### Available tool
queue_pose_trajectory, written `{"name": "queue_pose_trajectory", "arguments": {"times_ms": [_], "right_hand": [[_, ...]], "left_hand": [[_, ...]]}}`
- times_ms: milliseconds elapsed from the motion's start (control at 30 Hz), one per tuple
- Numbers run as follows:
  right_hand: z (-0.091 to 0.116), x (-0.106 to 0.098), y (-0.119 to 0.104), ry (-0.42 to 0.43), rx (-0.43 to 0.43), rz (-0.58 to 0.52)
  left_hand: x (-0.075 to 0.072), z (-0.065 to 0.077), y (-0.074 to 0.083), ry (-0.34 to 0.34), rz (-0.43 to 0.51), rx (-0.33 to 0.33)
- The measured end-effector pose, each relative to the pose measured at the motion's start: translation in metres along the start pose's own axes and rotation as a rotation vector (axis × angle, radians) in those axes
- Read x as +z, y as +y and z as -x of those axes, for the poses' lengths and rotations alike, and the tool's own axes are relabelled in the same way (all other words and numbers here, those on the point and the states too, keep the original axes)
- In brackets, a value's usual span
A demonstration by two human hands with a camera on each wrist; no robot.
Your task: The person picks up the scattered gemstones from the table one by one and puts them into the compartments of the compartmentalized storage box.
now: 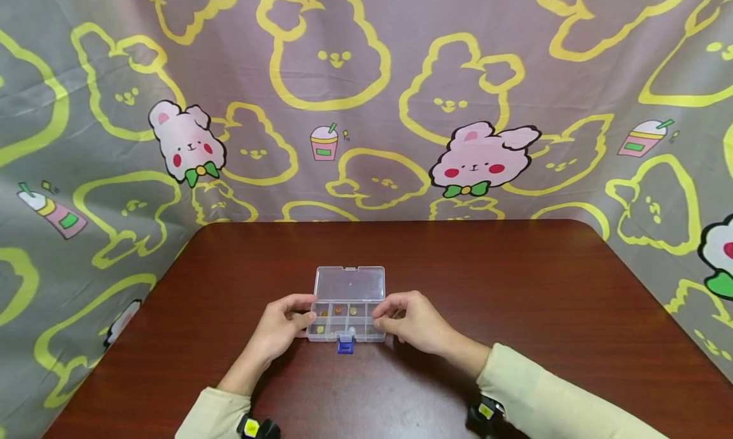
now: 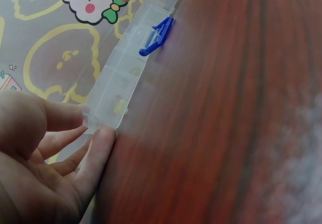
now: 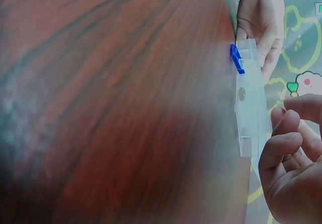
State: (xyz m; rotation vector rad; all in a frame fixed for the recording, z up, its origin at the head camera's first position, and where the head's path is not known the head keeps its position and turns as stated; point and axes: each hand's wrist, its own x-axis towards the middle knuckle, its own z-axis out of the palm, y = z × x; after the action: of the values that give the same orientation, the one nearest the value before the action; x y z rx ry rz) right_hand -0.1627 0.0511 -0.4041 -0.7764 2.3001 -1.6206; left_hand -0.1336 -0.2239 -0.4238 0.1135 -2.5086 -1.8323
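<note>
A clear plastic compartment box point(image 1: 325, 338) lies on the table with its lid point(image 1: 350, 283) raised at the back and a blue latch point(image 1: 346, 348) at the front. Small yellowish and brownish pieces sit in several compartments, among them a brown piece point(image 1: 338, 310) and a yellow piece point(image 1: 320, 329). My left hand point(image 1: 279, 327) grips the box's left end, thumb on one side and fingers on the other. Over the right-hand compartments, my right hand point(image 1: 417, 321) pinches a tiny reddish piece point(image 3: 284, 110) between thumb and fingertips; most of it is hidden.
The dark red wooden table point(image 1: 487, 267) extends around the box on all sides. Behind it hangs a grey cloth point(image 1: 366, 127) printed with yellow outlines and rabbits, which also lines both sides.
</note>
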Motion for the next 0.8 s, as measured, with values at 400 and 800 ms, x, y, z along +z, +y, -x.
{"name": "queue_pose_trajectory", "arguments": {"times_ms": [400,800], "right_hand": [[0.011,-0.023,0.004,0.06,0.054,0.043],[0.04,-0.065,0.02,0.113,0.108,0.112]], "left_hand": [[0.001,0.0,0.0,-0.01,0.009,0.0],[-0.004,0.002,0.0,-0.025,0.009,-0.025]]}}
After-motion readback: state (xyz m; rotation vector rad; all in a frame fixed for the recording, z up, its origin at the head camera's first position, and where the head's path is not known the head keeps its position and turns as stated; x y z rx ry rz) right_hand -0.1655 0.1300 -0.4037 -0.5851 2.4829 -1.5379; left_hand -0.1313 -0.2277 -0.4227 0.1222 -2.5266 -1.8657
